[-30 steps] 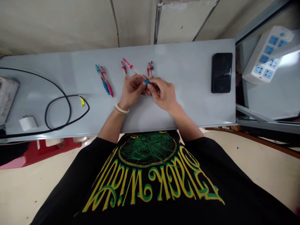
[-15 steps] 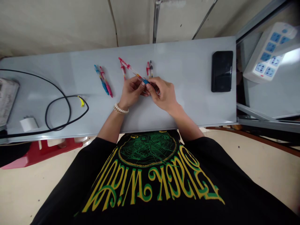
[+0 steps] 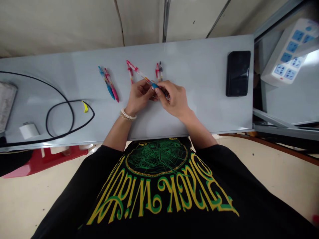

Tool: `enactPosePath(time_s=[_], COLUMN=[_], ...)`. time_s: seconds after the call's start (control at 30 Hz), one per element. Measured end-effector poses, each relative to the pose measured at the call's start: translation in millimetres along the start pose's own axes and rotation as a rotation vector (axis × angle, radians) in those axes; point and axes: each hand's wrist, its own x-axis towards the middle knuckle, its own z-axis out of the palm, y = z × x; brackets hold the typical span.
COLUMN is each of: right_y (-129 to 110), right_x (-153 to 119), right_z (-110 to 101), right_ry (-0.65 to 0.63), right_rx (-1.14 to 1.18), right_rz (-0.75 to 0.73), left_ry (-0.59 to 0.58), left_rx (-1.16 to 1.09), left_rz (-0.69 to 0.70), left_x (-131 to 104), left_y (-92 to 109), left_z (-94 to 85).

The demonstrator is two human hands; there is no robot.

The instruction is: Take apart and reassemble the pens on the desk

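Both hands meet around one pen (image 3: pixel 141 73) with a red top, a clear barrel and a blue grip. My left hand (image 3: pixel 140 96), a beaded bracelet at its wrist, is closed on the pen's middle. Fingers of my right hand (image 3: pixel 174 99) pinch its blue lower end; the tip is hidden. Behind the hands lie a red pen (image 3: pixel 130 73), another red pen (image 3: pixel 157 70) and a black pen (image 3: pixel 160 69), their lower parts covered. To the left, a blue pen (image 3: pixel 106 83) and a pink pen (image 3: pixel 111 84) lie side by side.
On the grey table (image 3: pixel 206 109) lie a black phone (image 3: pixel 238 73) at the right and a looped black cable (image 3: pixel 72 113) with a yellow tag at the left. A white adapter (image 3: pixel 29 130) is near the left front edge. A power strip (image 3: pixel 291 53) is beyond the right edge.
The view has shifted slightly. More of the pen's blue grip shows between the fingers; both hands keep their hold in nearly the same place.
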Motion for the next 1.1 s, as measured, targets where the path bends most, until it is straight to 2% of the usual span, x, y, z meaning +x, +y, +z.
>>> enactPosePath(time_s=[0.23,0.43,0.63,0.9,1.1], right_y=[3,5,4,2,1], right_x=[-1,0,2,3,4], right_z=[4,6,4,4,3], right_ry=[0.007,0.052,0.056,0.073,0.079], right_rx=[-0.026,-0.036,0.003,0.02,0.083], right_rz=[-0.028,-0.021,0.001,-0.008,0.007], left_ry=[-0.082,-0.059,0.074,-0.019,0.016], left_rx=[0.038,0.024,-0.043,-0.01,-0.082], left_rz=[0.072,0.085,0.047,0.065,0.034], left_x=[1,2,3,3,3], left_y=[-9,-8,-11,-11,-14], left_z=[-1.6,-0.5,0.1,-0.6,2.1])
